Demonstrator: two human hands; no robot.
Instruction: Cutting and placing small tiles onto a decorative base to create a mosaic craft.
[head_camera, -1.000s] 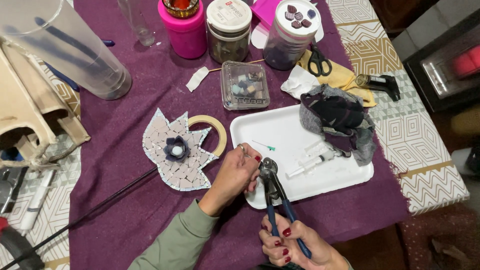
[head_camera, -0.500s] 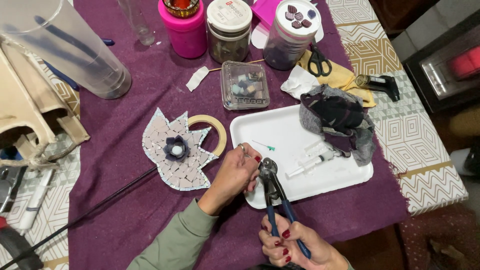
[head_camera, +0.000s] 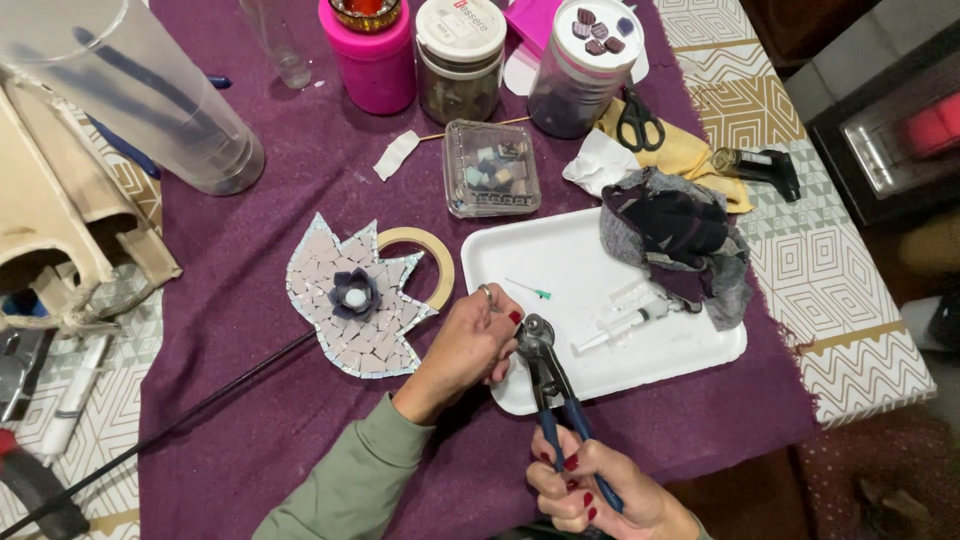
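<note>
While my right hand (head_camera: 585, 480) wraps its fingers tight round the blue handles of the wheeled nippers (head_camera: 548, 385), my left hand (head_camera: 470, 345) pinches a tile piece, too small to make out, up at the jaws. Both meet above the white tray's (head_camera: 520, 255) near-left corner, so chips would land there. The steel head looks dark, handles glossy.

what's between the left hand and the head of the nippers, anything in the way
Nothing visible. The left hand has its fingertips right at the head of the blue-handled nippers, which the right hand grips by the handles over the white tray.
</note>
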